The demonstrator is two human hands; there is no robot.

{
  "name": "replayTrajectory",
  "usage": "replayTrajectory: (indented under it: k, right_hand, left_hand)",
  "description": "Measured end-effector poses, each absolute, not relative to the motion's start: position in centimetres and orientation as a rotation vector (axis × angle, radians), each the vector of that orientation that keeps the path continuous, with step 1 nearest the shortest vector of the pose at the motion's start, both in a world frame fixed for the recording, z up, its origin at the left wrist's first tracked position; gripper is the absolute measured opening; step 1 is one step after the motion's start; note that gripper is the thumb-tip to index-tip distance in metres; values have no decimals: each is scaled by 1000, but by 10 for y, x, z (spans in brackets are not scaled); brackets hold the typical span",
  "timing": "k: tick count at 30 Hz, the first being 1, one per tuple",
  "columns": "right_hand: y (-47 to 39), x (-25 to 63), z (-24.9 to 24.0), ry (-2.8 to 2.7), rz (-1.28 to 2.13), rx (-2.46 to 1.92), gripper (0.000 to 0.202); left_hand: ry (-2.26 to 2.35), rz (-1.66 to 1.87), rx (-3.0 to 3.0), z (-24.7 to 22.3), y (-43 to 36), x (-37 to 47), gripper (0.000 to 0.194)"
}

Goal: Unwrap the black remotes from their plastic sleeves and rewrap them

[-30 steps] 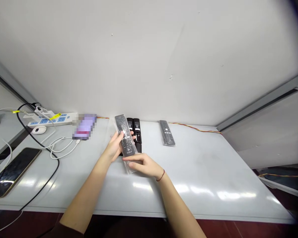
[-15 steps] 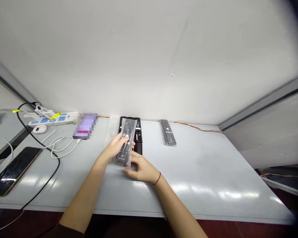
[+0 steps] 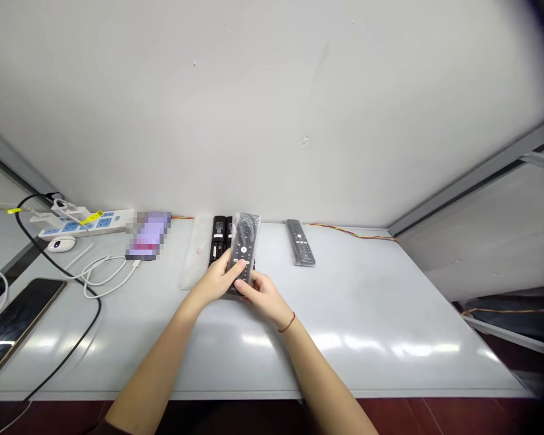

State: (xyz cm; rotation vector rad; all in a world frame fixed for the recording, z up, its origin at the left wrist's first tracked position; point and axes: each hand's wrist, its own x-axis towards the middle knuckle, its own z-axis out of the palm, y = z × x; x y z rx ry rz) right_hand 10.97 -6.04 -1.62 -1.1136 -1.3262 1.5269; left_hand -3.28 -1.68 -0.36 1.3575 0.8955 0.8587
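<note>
Looks like the two-handed holding step rn, left hand and right hand both pinching the bagged remote above the table. Next move probably calls for a steady grip, with black remotes crowding it and another wrapped remote off right

A second ago the bagged remote slanted with its far end to the left; now that end leans slightly right, and the remote has shifted right in the left hand. The right hand, before at the bag's near end, now grips the remote, thumb on its face. The leftmost face-down remotes, covered earlier, now show.
</note>
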Motion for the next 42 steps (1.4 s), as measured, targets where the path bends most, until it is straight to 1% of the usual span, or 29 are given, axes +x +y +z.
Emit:
replayTrajectory:
  k: [2,5,7,10,15,20,24,27,32,35,39,42]
  right_hand:
    - [-58,114,-14,-1296,1461,-1118,33]
    - [-55,119,-14,-1278,1384,-1129,39]
    - [-54,121,-15,-1287,1355,-1130,37]
    - [-52,122,-16,-1283,1329,-1119,38]
    - [-52,122,-18,-1237,1277,-1110,54]
    - [-53,120,-18,-1171,1269,-1194,54]
    - [-55,122,-11,-1008,1314,-1184,49]
    - [-57,144,-2,-837,1245,-1197,45]
    - [-58,228,1,-702,935,-1412,41]
    - [-51,273,-5,-681,845,-1651,29]
    - [-32,295,-19,-704,842,-1751,16]
    - [-21,294,-28,-772,832,-1801,16]
  left_hand:
    - [935,826,1477,-5,-15,-34,37]
    - [988,813,1567,-6,-13,-36,35]
    - [1003,829,1566,-7,-12,-37,34]
    - [998,843,1509,-8,-11,-36,36]
    - [1022,840,1434,-7,-12,-33,41]
    - [1122,938,1450,-11,-13,-29,41]
    - [1001,954,1381,-10,-18,-23,50]
    - [945,903,1312,-5,-23,-17,55]
    - [1038,716,1522,2,-25,5,41]
    - [992,610,1767,4,-22,33,35]
    - [973,577,1969,-3,-12,79,43]
    - [1015,575,1977,-16,-3,108,50]
